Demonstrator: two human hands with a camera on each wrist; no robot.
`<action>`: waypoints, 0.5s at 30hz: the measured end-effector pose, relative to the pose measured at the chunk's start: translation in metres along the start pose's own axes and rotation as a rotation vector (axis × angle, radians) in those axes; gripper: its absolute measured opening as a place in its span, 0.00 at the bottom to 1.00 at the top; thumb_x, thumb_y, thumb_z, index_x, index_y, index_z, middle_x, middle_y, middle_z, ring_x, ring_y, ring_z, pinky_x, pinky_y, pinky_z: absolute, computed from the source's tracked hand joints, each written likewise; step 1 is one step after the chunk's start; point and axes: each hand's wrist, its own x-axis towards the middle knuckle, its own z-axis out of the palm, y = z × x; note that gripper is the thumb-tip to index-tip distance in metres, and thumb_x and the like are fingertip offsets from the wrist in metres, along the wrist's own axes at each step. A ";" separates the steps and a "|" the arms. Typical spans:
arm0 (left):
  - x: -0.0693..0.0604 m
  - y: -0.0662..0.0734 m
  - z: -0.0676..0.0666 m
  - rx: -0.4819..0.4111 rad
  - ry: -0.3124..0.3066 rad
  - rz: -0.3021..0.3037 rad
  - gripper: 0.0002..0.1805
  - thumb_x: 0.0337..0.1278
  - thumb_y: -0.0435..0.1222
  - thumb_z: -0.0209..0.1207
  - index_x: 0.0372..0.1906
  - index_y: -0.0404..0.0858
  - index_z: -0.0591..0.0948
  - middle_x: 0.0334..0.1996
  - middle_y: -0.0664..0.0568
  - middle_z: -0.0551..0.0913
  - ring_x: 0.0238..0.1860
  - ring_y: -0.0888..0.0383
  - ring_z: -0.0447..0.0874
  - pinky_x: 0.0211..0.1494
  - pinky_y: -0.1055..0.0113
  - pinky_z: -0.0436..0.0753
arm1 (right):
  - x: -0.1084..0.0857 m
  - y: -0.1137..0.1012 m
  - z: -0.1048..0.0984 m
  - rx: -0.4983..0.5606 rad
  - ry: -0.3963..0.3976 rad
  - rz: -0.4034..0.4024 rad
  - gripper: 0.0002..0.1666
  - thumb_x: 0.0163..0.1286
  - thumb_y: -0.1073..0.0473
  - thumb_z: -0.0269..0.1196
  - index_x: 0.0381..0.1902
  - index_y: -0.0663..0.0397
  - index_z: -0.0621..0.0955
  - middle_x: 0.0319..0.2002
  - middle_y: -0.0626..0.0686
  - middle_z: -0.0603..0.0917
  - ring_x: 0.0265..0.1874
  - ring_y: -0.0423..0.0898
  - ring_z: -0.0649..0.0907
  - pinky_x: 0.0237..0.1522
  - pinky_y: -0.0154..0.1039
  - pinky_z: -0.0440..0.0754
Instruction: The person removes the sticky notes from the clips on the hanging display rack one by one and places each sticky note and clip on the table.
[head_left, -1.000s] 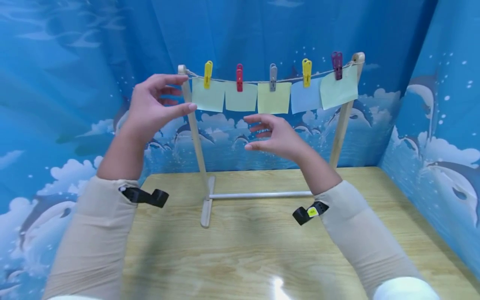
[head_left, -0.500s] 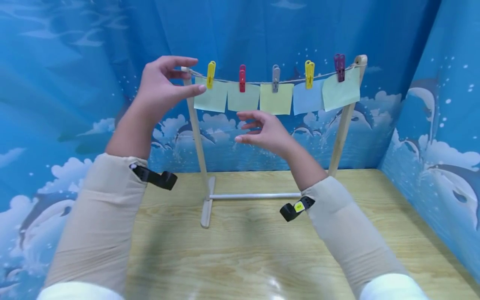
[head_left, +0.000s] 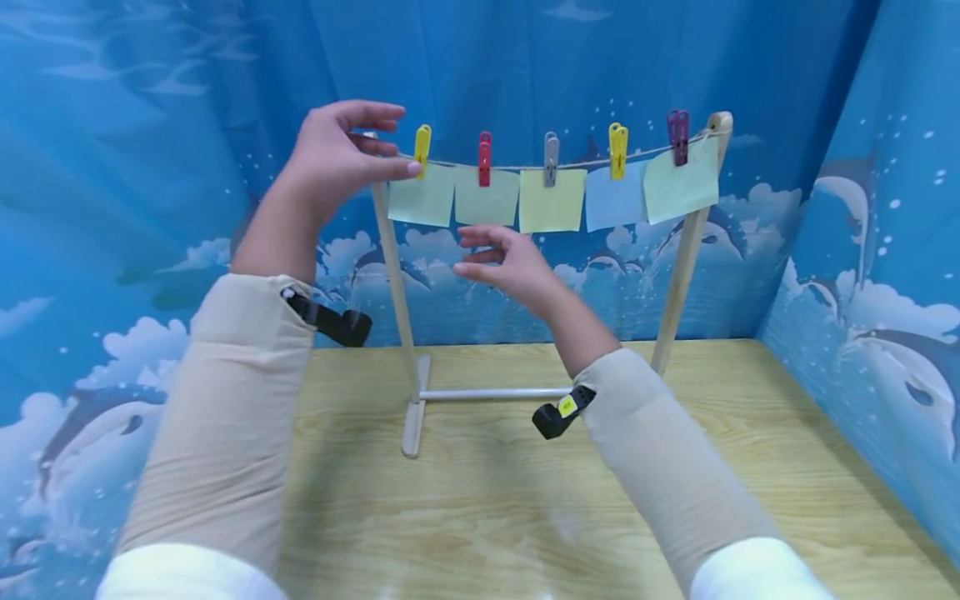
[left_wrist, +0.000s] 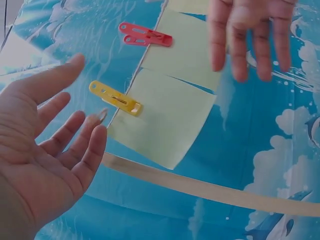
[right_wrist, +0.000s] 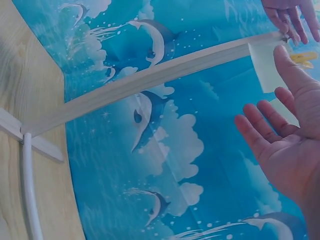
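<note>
My left hand (head_left: pixel 341 150) is raised beside the left yellow clothespin (head_left: pixel 422 147), thumb and fingers spread apart with nothing between them. In the left wrist view that yellow clothespin (left_wrist: pixel 116 98) pins a pale green paper (left_wrist: pixel 162 117) to the string, just off my fingertips. Lower and further right, my right hand (head_left: pixel 510 265) hovers below the second green paper (head_left: pixel 487 198), fingers loosely parted and holding nothing. A red clothespin (head_left: pixel 484 158) holds that paper. Further along hang a yellow paper (head_left: pixel 552 202) under a grey clothespin (head_left: pixel 551 158) and a blue paper (head_left: pixel 615 198) under another yellow clothespin (head_left: pixel 618 150).
A purple clothespin (head_left: pixel 678 137) holds a tilted green paper (head_left: pixel 682 182) at the right end. The string runs between two wooden posts, the right post (head_left: pixel 682 283) leaning. A white bar (head_left: pixel 495 393) joins their feet above the wooden table (head_left: pixel 450 517). A dolphin-print curtain (head_left: pixel 525 67) surrounds it.
My left hand has risen and moved right, from beside the post top to the left yellow clothespin. My right hand has drifted left. The papers and clothespins stay on the string.
</note>
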 end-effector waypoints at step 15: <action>0.025 0.025 -0.009 0.301 -0.056 -0.041 0.33 0.49 0.44 0.71 0.64 0.55 0.77 0.61 0.54 0.74 0.58 0.57 0.70 0.62 0.65 0.76 | 0.023 0.010 0.022 0.144 0.201 0.009 0.30 0.65 0.51 0.67 0.65 0.43 0.75 0.53 0.45 0.81 0.50 0.41 0.81 0.53 0.38 0.81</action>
